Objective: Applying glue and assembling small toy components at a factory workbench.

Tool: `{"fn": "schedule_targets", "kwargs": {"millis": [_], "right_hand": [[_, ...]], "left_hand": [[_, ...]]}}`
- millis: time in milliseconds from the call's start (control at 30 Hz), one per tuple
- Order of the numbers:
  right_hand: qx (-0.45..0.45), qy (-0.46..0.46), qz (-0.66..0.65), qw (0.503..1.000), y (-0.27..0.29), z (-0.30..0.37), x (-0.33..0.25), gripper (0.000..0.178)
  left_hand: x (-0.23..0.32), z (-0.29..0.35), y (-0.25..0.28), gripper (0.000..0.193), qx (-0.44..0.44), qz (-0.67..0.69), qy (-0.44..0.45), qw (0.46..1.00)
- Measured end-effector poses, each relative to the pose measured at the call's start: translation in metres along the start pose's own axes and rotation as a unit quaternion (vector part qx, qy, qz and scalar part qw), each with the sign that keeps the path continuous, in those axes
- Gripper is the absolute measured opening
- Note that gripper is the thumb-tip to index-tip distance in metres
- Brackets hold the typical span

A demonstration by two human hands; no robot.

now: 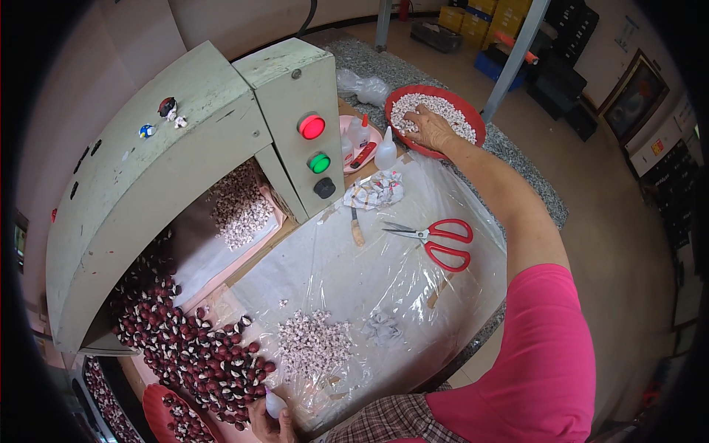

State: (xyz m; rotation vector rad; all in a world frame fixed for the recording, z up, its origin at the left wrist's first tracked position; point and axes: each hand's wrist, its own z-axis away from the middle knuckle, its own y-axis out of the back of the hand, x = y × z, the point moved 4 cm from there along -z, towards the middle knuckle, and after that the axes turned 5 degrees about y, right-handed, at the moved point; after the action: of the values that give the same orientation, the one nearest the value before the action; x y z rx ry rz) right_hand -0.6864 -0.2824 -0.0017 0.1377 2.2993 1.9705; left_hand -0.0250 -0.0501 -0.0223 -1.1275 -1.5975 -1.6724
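Right hand in the red bowl, left hand around a small bottle

Clock directions run from the middle of the view. At 1 o'clock the right hand (432,131) reaches into a red bowl (479,131) of small white pieces (452,114). Its fingers dip among them; whether they are spread or pinching anything, I cannot tell. At 7 o'clock, by the lower edge, the left hand (267,427) has its fingers closed around a small white bottle (275,404) with a dark tip pointing upward.

From the left hand, a loose pile of white pieces (314,343) lies toward 1 o'clock on clear plastic sheeting (295,266), and a broad spread of dark red pieces (207,354), many with white parts showing, toward 10 and 11. A red dish (156,410) holding more dark red pieces sits near the lower edge, between 7 and 8 o'clock.

Red-handled scissors (448,266) lie between 3 and 4 o'clock, blades toward 9. A wooden-handled knife (357,233) is near the middle, just below crumpled paper (374,190). A white squeeze bottle (385,153) stands beside the bowl at 1 o'clock. A pale green machine (214,103) arches at 10 o'clock.
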Motion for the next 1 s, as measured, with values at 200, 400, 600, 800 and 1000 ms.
{"fn": "schedule_targets", "kwargs": {"millis": [200,400,600,800,1000], "right_hand": [[0.106,-0.044,-0.072,0.991,0.003,0.001,0.010,0.040],[0.201,-0.187,-0.216,0.937,0.022,0.011,0.039,0.057],[0.194,-0.277,-0.484,0.807,0.057,0.045,0.036,0.036],[0.102,-0.199,-0.583,0.781,0.089,0.114,-0.069,0.022],[-0.067,-0.170,-0.664,0.725,0.093,0.182,-0.199,0.025]], "left_hand": [[-0.002,0.000,-0.006,0.035,0.030,0.046,0.038,0.998],[0.000,-0.001,-0.006,0.039,0.050,0.078,0.051,0.994],[0.008,-0.004,-0.008,0.037,0.042,0.087,0.047,0.994],[0.014,-0.002,0.001,0.033,0.041,0.060,0.030,0.997],[0.019,-0.010,0.002,0.028,0.029,0.072,0.013,0.997]]}}
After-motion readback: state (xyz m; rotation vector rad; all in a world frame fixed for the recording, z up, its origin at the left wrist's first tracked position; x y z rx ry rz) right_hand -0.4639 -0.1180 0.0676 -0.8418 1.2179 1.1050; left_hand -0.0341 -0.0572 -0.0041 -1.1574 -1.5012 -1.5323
